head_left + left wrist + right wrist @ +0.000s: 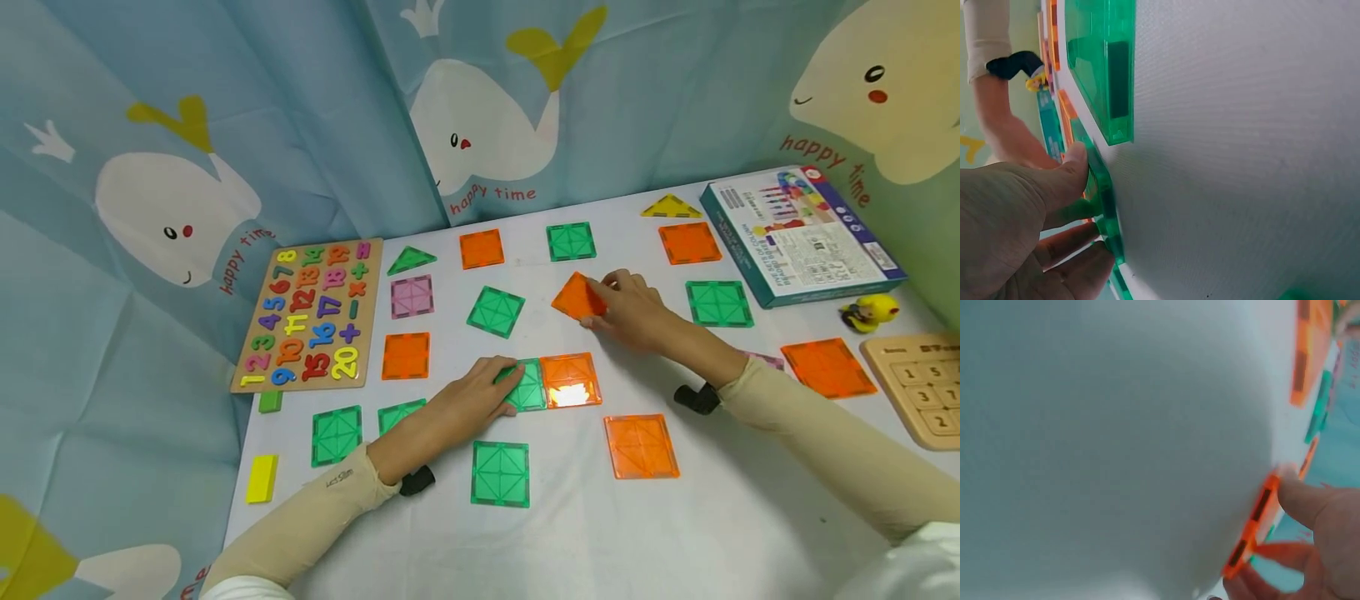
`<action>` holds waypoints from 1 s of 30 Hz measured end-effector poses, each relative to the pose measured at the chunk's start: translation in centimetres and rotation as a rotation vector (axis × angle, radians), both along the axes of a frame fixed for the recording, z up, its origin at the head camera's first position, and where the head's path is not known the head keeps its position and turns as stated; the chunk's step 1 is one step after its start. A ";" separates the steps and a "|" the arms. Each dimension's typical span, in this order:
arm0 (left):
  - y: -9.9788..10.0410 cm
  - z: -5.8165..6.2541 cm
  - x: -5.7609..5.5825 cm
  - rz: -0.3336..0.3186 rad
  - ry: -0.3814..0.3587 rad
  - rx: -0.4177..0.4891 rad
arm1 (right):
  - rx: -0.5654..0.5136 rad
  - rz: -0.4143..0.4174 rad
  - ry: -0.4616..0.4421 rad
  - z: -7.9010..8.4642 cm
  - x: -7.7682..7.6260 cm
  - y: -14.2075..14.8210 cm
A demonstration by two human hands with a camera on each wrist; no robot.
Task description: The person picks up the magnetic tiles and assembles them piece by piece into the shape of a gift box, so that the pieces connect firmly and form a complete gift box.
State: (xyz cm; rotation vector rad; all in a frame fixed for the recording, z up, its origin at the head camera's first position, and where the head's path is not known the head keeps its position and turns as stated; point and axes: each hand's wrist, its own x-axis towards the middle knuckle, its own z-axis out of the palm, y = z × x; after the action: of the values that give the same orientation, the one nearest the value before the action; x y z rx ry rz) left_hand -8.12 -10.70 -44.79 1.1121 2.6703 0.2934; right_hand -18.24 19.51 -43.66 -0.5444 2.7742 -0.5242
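Note:
Near the table's middle, my left hand holds a green square magnetic tile, thumb and fingers at its edges. Flush against that tile's right side lies an orange square tile. Up and to the right, my right hand pinches another orange square tile by its edges; it sits turned like a diamond. The right wrist view shows this orange tile between thumb and fingers. In the left wrist view the green tile is partly hidden by the hand.
Green tiles and orange tiles lie scattered around the hands. A number board stands at the left, near a yellow block. To the right are a box, a small figure and a wooden number board.

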 end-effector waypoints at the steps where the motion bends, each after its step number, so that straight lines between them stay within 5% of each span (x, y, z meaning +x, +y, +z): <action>1: 0.0 -0.1 0.0 0.001 0.000 -0.003 | -0.002 0.029 0.004 0.0 -0.2 0.0; 7: 0.2 -0.2 -0.1 0.007 -0.008 -0.022 | -0.015 0.260 0.051 0.0 -0.2 -0.7; 13: 0.2 -0.3 -0.2 0.001 0.002 -0.018 | -0.027 0.399 0.075 0.0 1.6 -0.7; 24: 0.2 -0.2 -0.4 0.012 -0.020 -0.018 | 0.075 0.368 0.052 0.4 6.3 -1.5; 30: -0.9 0.2 -3.7 0.089 -0.195 0.121 | 0.050 0.354 -0.012 0.5 6.5 -1.4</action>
State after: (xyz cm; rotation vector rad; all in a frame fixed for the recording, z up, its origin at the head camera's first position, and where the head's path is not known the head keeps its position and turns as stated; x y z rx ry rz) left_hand -11.85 -11.62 -44.62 0.9448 2.5600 0.5570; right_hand -11.73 18.09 -43.12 -0.9892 2.5861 -0.3736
